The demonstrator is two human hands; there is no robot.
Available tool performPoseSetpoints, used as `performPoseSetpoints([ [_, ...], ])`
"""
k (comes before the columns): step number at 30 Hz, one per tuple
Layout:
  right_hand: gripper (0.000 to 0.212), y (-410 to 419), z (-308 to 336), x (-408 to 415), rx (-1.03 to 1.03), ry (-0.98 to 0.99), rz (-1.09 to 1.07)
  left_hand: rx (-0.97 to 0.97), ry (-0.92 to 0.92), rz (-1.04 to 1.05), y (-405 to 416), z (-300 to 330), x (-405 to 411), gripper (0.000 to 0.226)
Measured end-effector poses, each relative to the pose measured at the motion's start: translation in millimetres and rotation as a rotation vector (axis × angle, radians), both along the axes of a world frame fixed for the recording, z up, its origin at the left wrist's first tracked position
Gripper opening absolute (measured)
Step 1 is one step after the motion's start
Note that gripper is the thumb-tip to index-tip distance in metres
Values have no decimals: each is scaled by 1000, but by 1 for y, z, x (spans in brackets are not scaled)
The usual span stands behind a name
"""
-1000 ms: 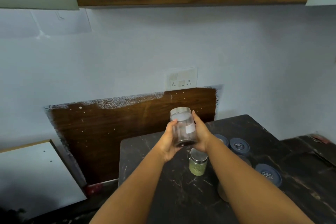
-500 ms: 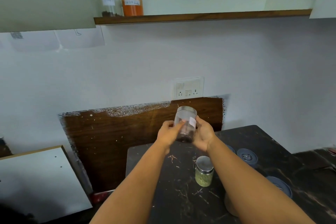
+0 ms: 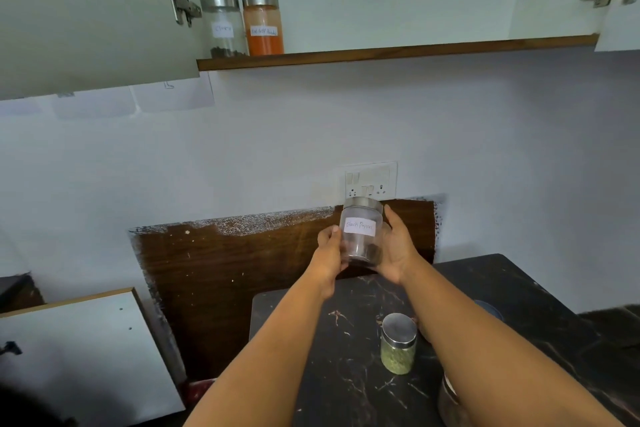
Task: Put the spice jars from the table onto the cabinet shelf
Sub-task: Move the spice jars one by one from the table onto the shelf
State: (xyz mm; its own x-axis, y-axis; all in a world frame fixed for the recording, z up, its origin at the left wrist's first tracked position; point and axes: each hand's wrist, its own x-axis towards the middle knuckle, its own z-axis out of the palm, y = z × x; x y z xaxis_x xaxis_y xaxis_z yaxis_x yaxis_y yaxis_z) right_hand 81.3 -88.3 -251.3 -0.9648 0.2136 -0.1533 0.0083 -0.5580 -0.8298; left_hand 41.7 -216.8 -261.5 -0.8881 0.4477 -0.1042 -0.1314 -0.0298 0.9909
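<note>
Mid-frame, both hands hold a pepper jar (image 3: 361, 231) upright above the table (image 3: 540, 302): left hand (image 3: 329, 253) and right hand (image 3: 398, 246) fingers wrapped on its sides. Green jar (image 3: 398, 343) stands on the table (lower centre). Upper left, two jars (image 3: 242, 24) sit on the shelf (image 3: 398, 52).

White wall (image 3: 485, 135), switch plate (image 3: 370, 180), dark wooden backboard (image 3: 235, 260), perhaps paint-spattered along top.

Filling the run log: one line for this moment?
both hands hold black pepper jar above table | two jars on shelf | green jar waits
</note>
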Motion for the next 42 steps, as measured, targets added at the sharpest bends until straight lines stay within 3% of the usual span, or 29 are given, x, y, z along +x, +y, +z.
performPoseSetpoints([
  [7, 58, 2, 19, -3, 161, 12, 83, 54, 20, 50, 4, 9, -2, 32],
  [11, 75, -5, 26, -11, 463, -21, -2, 138, 54, 108, 9, 26, -6, 32],
  [13, 82, -8, 47, -20, 481, 22, -22, 193, 92, 135, 11, 44, -13, 34],
  [16, 83, -7, 97, -37, 566, 131, -53, 264, 206, 173, 12, 89, -27, 35],
  [21, 86, -9, 185, -58, 868, 390, -329, 334, 503, 225, 15, 181, -52, 35],
  [26, 91, -2, 259, -83, 1003, 534, -446, 314, 699, 305, 20, 260, -83, 35],
  [29, 99, 12, 294, -106, 1103, 526, -475, 233, 826, 311, 25, 293, -107, 39],
  [31, 102, 22, 310, -123, 1184, 509, -495, 66, 916, 317, 27, 306, -126, 42],
  [32, 100, 27, 317, -132, 1235, 483, -487, -72, 969, 345, 29, 309, -138, 43],
  [36, 84, 40, 328, -173, 1416, 204, -378, -919, 1239, 590, 22, 290, -177, 44],
  [38, 84, 43, 335, -196, 1413, 130, -330, -991, 1370, 698, 18, 275, -190, 46],
  [42, 83, 43, 345, -235, 1377, 71, -204, -896, 1510, 775, 14, 268, -210, 51],
])
